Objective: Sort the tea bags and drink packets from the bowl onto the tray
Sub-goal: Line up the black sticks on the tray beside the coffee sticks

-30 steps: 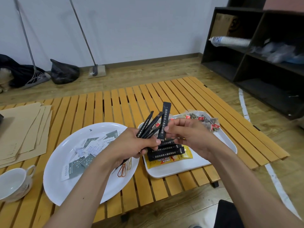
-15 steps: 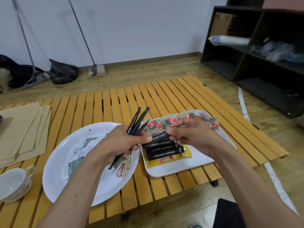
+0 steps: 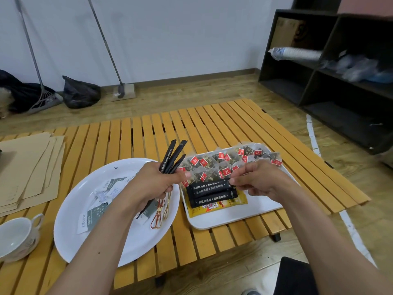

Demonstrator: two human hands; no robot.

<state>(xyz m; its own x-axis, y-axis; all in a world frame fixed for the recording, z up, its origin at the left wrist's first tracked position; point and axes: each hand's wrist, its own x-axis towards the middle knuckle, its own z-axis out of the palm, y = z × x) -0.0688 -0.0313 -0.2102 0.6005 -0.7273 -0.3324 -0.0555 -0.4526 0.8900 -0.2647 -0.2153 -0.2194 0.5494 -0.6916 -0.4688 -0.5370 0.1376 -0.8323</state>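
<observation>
Right grip: our right hand (image 3: 259, 179) pinches with its fingertips the right end of a black stick packet (image 3: 209, 185), which lies across the tray (image 3: 234, 216).
Left grip: our left hand (image 3: 153, 184) is closed around a bundle of black sticks (image 3: 172, 156); they stand up and fan out above the fist.
Handling: we judge the sticks light, thin and a little stiff, with smooth wrap that may slip. It is best to take them near one end, or around the middle when there are many.
Packet and grip: the pinched packet is the top one of a small row of black sticks, resting on a yellow Nescafe packet (image 3: 223, 206).
Tray, far side: tea bags (image 3: 225, 165) with red tags lie in rows behind the sticks.
Bowl: the white bowl (image 3: 70, 241) is just beside the tray, under our left hand; paper sachets (image 3: 102, 201) and red-gold loops (image 3: 159, 216) are inside.
Around: the slatted table (image 3: 148, 133) also carries brown envelopes (image 3: 27, 167) and a cup (image 3: 14, 237).
</observation>
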